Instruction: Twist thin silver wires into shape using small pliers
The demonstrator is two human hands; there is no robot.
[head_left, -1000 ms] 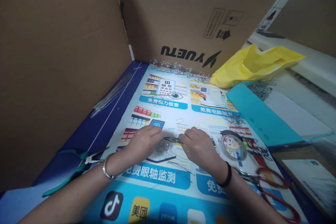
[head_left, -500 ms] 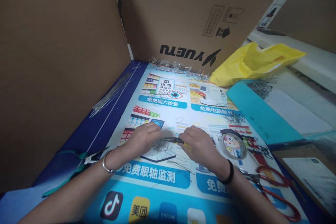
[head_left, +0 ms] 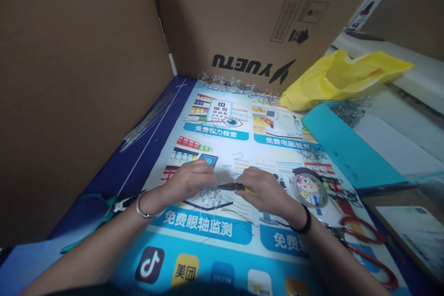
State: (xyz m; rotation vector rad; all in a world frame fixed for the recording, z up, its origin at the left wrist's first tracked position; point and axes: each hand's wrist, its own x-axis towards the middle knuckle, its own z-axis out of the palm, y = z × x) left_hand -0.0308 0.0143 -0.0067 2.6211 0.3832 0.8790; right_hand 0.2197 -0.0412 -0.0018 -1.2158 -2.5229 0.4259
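My left hand point(head_left: 192, 176) is closed, its fingertips pinching a tangled piece of thin wire point(head_left: 210, 198) that shows below them. Fine detail of the wire is too small to make out. My right hand point(head_left: 262, 187) is wrapped round the yellow handles of dark-nosed pliers point(head_left: 229, 186). The pliers point left, their tip close to my left fingertips and the wire. Several loose wire lengths point(head_left: 239, 208) lie on the printed sheet under my hands. A small bent wire point(head_left: 237, 155) rests just beyond them.
Green-handled cutters point(head_left: 111, 210) lie beside my left forearm, and straight wires point(head_left: 145, 122) behind them. Red-handled scissors point(head_left: 367, 240) and a roll of clear tape point(head_left: 310, 190) lie right. Cardboard walls point(head_left: 243, 14) stand behind and left. A yellow bag point(head_left: 333, 81) sits at back right.
The camera view has shifted slightly. The tangled wire below my left hand shows more clearly, and the pliers stay in my right hand with their tip near it.
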